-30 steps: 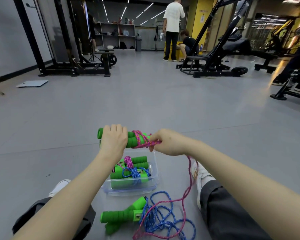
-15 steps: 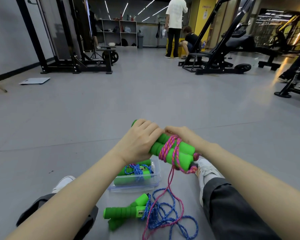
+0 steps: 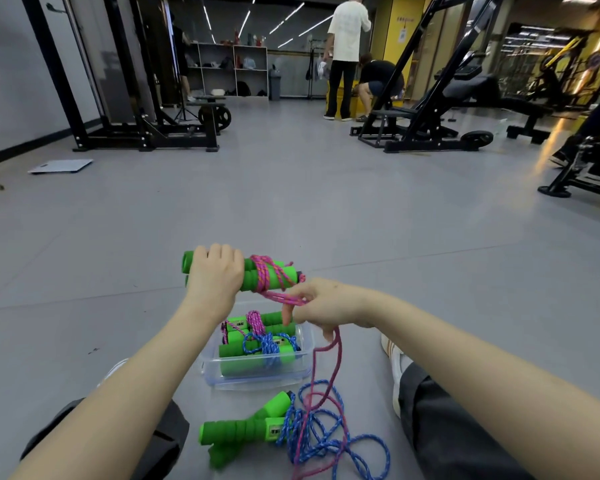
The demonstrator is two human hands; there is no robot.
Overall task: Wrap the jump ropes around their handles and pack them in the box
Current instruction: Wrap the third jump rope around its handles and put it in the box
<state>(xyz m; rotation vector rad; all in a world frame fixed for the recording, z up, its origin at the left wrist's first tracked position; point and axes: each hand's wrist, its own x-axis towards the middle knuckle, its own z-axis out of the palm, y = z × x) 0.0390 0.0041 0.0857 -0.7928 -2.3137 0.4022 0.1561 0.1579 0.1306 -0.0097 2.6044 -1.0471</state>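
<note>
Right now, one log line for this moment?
left hand grips green handles | right hand holds pink rope, part wound | box holds two wrapped ropes | blue rope loose

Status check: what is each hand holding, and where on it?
Left hand grips the paired green handles at their unwrapped end. Right hand pinches the pink rope just below the wrapped turns; slack hangs down.

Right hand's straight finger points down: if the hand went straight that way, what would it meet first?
Probably the pink-roped green foam handles lying in the clear plastic box, right under the right hand. Depth is unclear, so how far below they lie is uncertain.
</note>
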